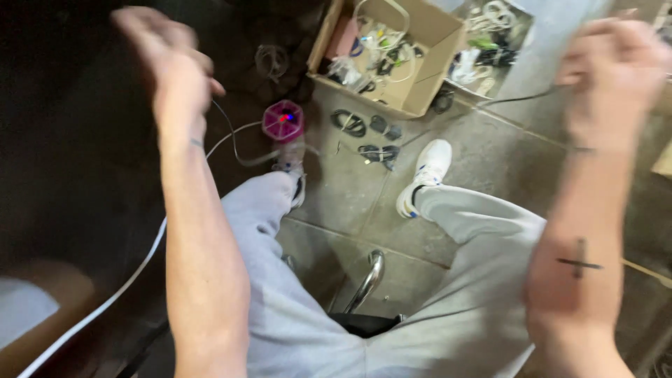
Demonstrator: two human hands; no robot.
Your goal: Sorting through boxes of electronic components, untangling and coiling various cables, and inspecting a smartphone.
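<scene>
1. The left hand (168, 59) is lifted high and looks blurry. Its fingers seem bent, but I cannot tell if it holds anything.
2. A thin white wire (225, 133) runs just under the left wrist. It goes down to a pink six-sided thing (283, 120) on the floor, below and to the right of that hand.
3. The right hand (616, 73) is lifted high too. Its fingers are curled in, and it looks closed on a dark cord (518, 96).
4. The dark cord runs away from the right hand to the left, toward a cardboard box (427, 87) full of tangled wires. The box sits on the floor between the two hands, nearer the right one.
5. Some black cords (350, 122) lie on the floor just below the box.
6. The person is sitting down. Grey trousers (462, 217) and a white shoe (428, 171) show under the hands, and a shiny chair bar (371, 276) shows between the legs.
7. A long white strip (105, 301) runs well below the left hand.
8. I think the work right now is drawing the dark cord out of the wire mess, with both arms spread wide.
9. I think a move from here calls for a tight hold with the right hand and a slow pull, because the cord may be knotted with the others in the box. The left hand is free to help only if it is empty, and that is not clear.
</scene>
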